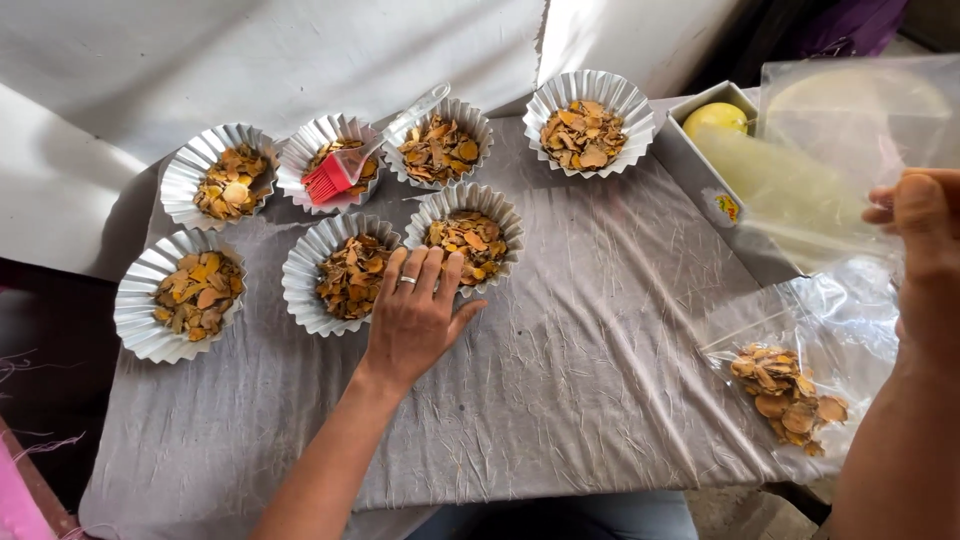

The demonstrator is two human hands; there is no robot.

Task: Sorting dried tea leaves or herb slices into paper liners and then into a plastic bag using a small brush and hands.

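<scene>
Foil cups (464, 232) (six, holding orange-brown chips) are touched by flat left hand (415, 315); clear bag (830, 170) is pinched by right hand (925, 250).

Silver fluted foil cups (180, 300) hold orange-brown dried flakes (352, 277) on a wrinkled grey cloth (580, 370) covering the tabletop. A brush (340, 170) has red bristles and a clear handle. The plastic bag (840, 150) is clear, beside a yellow ball (714, 118).
</scene>
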